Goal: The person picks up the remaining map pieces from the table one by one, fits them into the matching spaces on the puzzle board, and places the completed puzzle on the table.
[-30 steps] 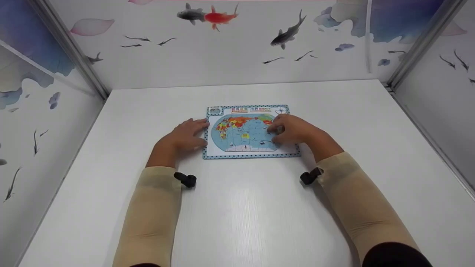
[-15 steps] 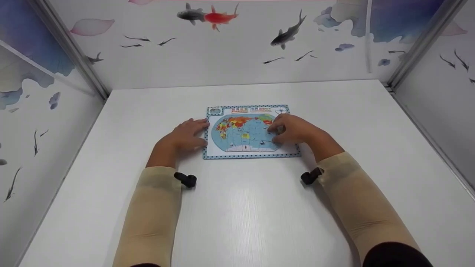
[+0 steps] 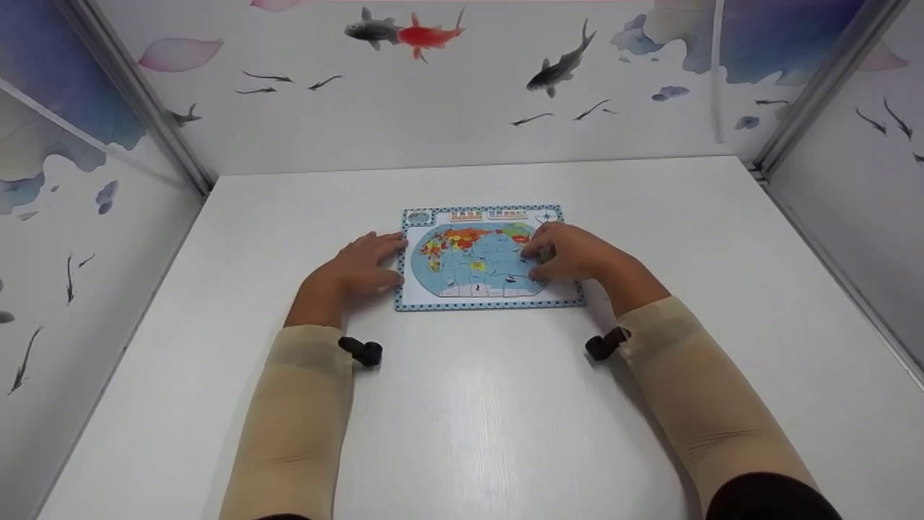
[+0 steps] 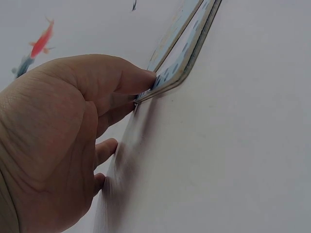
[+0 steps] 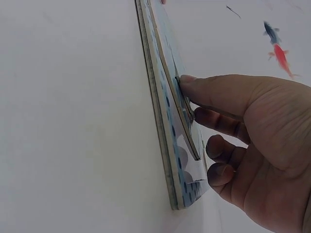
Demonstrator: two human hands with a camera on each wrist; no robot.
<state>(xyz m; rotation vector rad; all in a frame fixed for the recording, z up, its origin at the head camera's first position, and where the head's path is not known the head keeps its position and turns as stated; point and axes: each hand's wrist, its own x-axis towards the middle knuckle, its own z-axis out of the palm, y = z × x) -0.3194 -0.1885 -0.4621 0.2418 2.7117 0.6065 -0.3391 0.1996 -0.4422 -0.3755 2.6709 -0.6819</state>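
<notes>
A world map jigsaw puzzle (image 3: 462, 302) in a board with a blue dotted border lies flat on the table. My left hand (image 3: 359, 263) rests at its left edge; in the left wrist view the thumb (image 4: 138, 81) lies on the border and the forefinger touches the edge, fingers fairly straight. Over the right part of the map is my right hand (image 3: 574, 253). In the right wrist view its thumb and forefinger pinch a thin puzzle piece (image 5: 185, 99) that stands slightly raised from the map. The other fingers are curled loosely beside it. My right hand hides the map's right end.
The white table (image 3: 462, 404) stretches out around the board. Printed panels with fish stand behind it, and side panels close in left and right. A small black wrist camera (image 3: 362, 351) sits at the left cuff, another camera (image 3: 605, 344) at the right.
</notes>
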